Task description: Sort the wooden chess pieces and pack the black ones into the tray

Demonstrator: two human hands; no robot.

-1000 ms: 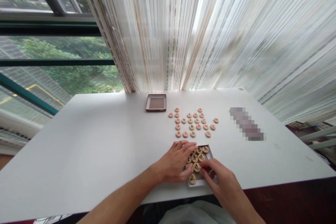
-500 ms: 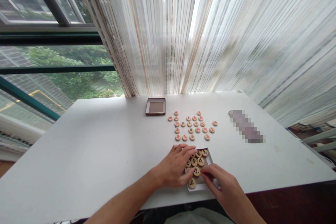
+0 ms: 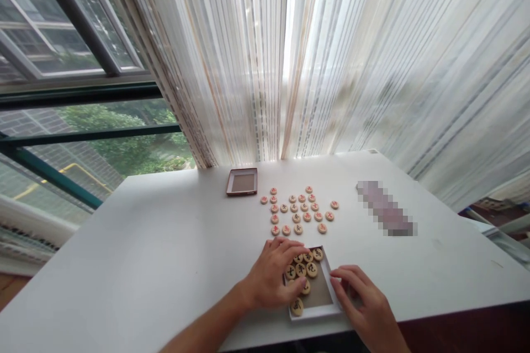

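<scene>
A shallow white-walled box (image 3: pixel 327 273) with a brown bottom lies near the table's front edge. Several Chinese chess pieces with black characters sit along its left side and far end, one (image 3: pixel 312 269) near the middle. My left hand (image 3: pixel 273 276) rests over the box's left side with fingers stretched and apart. Its thumb touches a cannon piece (image 3: pixel 305 287), partly covering it; other pieces hide under the fingers. My right hand (image 3: pixel 362 298) is at the box's right wall, fingers loosely bent, a gap between thumb and forefinger, no piece visible in it.
Beyond the box, loose chess pieces (image 3: pixel 307 217) with red and black characters lie scattered on the white table (image 3: pixel 165 265). An open box lid (image 3: pixel 242 182) stands near the curtain (image 3: pixel 256 94). A blurred-out oblong object (image 3: pixel 385 207) lies at the right.
My right hand has moved right, from beside the cannon piece to the box's right wall. My left hand keeps its place over the box. The camera view has tilted slightly.
</scene>
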